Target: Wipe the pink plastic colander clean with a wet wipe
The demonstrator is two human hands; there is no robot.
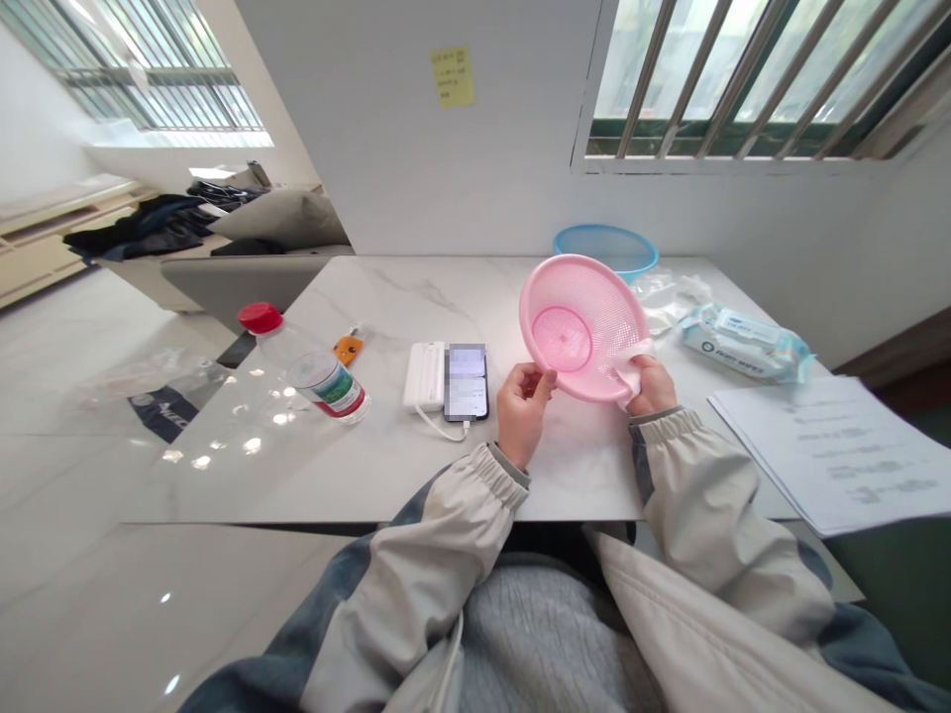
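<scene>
- White marbled table [386, 297] below a pale wall [482, 168];
- pink basket [580, 332] held tilted over the table, nearer its right edge than its left, mouth toward the wearer;
- blue basket [605, 241] at the table's far edge;
- left hand [522, 408] half-curled, thumb and fingers pinching the pink basket's near rim;
- right hand [654, 386] closed on a crumpled white wipe [630, 372] at the rim's right side.

Phone screen [467, 382] — blurred; sticky note [453, 76] — illegible.

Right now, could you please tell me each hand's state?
Left hand: closed, holding the pink basket.
Right hand: closed, holding a white wipe against its rim.
</scene>
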